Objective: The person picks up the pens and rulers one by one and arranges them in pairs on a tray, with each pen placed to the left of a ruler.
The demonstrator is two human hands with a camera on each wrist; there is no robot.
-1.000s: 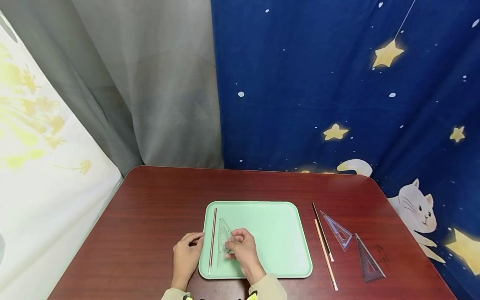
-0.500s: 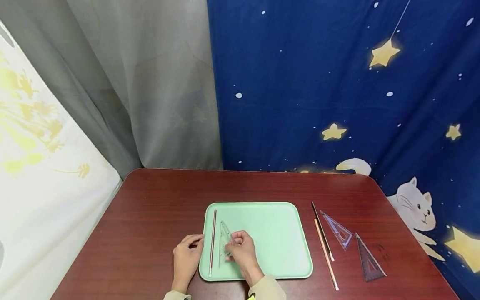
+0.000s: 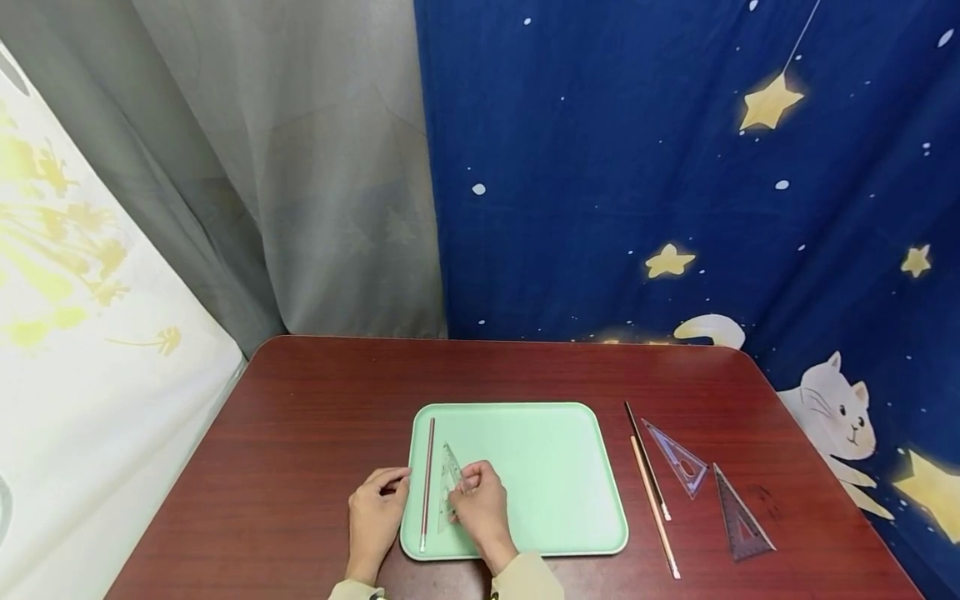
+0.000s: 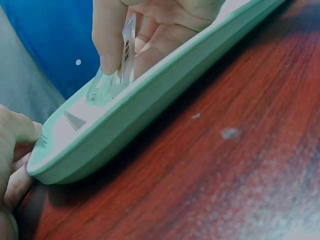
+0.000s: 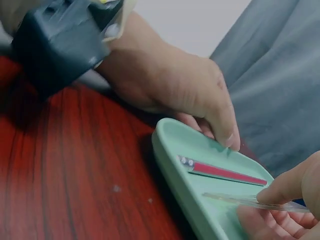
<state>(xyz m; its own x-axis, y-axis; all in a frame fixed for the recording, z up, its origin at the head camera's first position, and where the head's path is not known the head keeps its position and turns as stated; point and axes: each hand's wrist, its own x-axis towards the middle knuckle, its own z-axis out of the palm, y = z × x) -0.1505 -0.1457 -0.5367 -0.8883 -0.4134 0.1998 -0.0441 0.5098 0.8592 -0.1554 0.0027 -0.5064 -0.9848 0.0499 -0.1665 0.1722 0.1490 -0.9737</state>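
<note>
A light green tray [image 3: 540, 475] lies on the table. At its left edge my left hand [image 3: 375, 512] grips the rim, the thumb [image 5: 225, 137] over the top and the other fingers curled against the outer side. Inside the tray my right hand [image 3: 480, 504] pinches a clear triangular set square [image 3: 447, 492] between thumb and fingers. In the left wrist view the set square [image 4: 129, 52] stands steeply on edge, its lower part at the tray's floor; whether it touches is unclear. Left of it, a dark red pencil [image 3: 427, 483] lies along the tray's left side.
On the dark red wooden table [image 3: 322, 408], right of the tray, lie a black pencil [image 3: 648, 462] and a light wooden pencil [image 3: 655, 508]. Beyond them are a purplish clear set square [image 3: 678, 458] and a dark grey set square [image 3: 741, 517]. Curtains [image 3: 600, 167] hang behind.
The clear set square has tipped a little further up on edge in my right hand, which has shifted slightly left. My left hand keeps its hold on the tray rim.
</note>
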